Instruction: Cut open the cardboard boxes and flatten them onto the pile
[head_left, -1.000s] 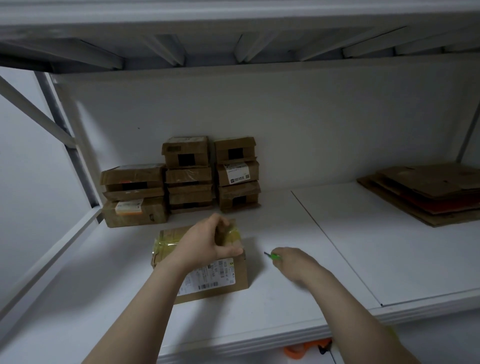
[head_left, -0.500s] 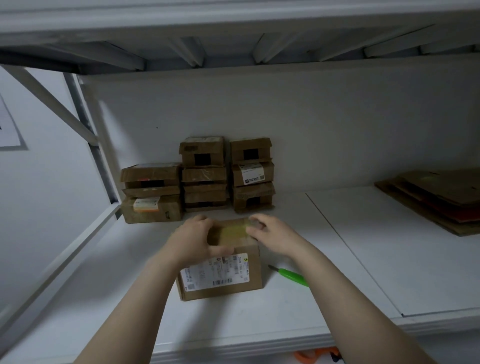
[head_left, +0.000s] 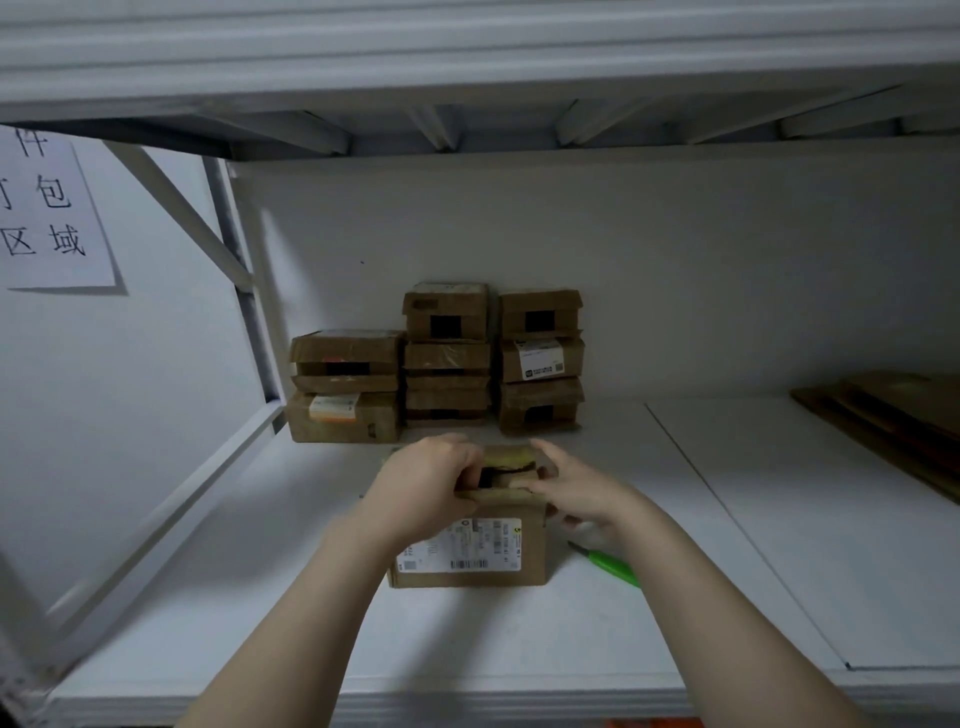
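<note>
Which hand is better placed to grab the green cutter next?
Probably the right hand: the green cutter lies on the shelf just beside its wrist, right of the cardboard box. The left hand grips the box's left side.

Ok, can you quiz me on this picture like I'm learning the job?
1. True or false: the left hand and right hand both grip the labelled box.
2. The green cutter lies: A in a hand, B on the shelf, C on the floor.
3. Which side of the shelf holds the flattened cardboard pile?
Key: 1 true; 2 B; 3 the right.
</note>
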